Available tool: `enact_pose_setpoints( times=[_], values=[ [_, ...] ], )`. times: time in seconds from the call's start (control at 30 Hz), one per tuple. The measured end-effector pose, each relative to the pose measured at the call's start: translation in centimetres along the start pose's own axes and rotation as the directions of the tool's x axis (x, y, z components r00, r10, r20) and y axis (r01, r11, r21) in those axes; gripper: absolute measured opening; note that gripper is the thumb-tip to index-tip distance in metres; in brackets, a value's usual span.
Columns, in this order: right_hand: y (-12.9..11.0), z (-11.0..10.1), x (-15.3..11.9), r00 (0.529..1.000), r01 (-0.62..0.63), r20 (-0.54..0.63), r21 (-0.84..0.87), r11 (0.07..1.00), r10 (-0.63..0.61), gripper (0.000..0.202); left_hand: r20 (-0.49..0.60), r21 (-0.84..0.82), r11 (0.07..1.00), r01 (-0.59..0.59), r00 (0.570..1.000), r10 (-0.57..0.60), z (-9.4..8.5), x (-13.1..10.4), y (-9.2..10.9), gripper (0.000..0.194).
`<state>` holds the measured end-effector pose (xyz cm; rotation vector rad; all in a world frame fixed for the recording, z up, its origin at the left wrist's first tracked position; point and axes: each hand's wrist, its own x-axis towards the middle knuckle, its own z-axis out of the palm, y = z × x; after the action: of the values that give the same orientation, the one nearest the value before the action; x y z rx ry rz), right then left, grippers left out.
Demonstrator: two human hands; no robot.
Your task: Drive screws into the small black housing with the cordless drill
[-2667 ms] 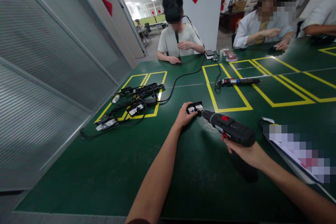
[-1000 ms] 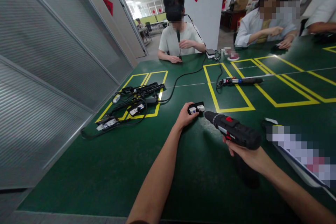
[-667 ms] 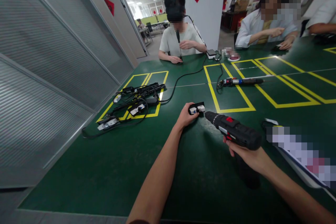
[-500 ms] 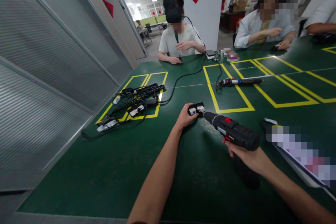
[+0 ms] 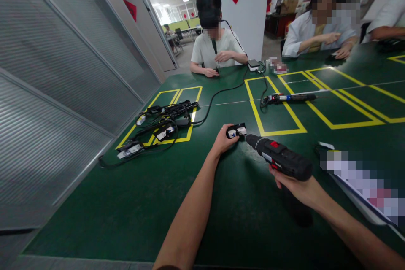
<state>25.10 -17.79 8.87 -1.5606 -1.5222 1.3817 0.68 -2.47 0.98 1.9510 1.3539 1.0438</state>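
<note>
My right hand [image 5: 292,183] is closed round the handle of a black cordless drill [image 5: 281,158] with red details. The drill points left, its chuck and bit at a small black casing with white parts [image 5: 236,131]. My left hand [image 5: 222,138] grips that casing by its left end, fingers wrapped round it on the table. Whether the bit touches the casing or a screw in it is too small to tell.
Black cables and devices with white labels [image 5: 172,112] lie in yellow taped frames at the left. A black tool with a blue band [image 5: 289,98] rests further back. A blurred packet [image 5: 363,185] is at the right. Two people with headsets sit across the green table [image 5: 136,211].
My hands, the drill and the casing stay almost still. Across the table, the facing person's raised hand has moved slightly, over the lower hand.
</note>
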Motion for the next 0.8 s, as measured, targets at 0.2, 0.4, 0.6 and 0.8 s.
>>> enact_pose_setpoints(
  times=[0.2, 0.4, 0.6, 0.8],
  values=[
    [-0.5, 0.05, -0.19, 1.0, 0.011, -0.001, 0.011, 1.0, -0.011, 0.029, -0.001, 0.007, 1.0, 0.004, 1.0, -0.004, 0.01, -0.04, 0.14, 0.049],
    [-0.1, 0.07, -0.12, 1.0, 0.021, 0.015, 0.034, 0.999, -0.022, 0.02, 0.006, 0.002, 1.0, 0.004, 1.0, -0.004, -0.08, 0.0, 0.24, 0.049],
    [-0.01, 0.16, -0.11, 0.999, 0.037, 0.023, 0.062, 0.997, -0.038, 0.015, 0.01, -0.006, 1.0, 0.024, 1.0, -0.023, -0.12, -0.02, 0.39, 0.05],
    [-0.06, 0.14, -0.1, 0.999, 0.045, 0.014, 0.088, 0.995, -0.047, 0.015, 0.007, -0.006, 0.999, 0.037, 0.999, -0.037, -0.04, 0.07, 0.41, 0.05]
  ],
)
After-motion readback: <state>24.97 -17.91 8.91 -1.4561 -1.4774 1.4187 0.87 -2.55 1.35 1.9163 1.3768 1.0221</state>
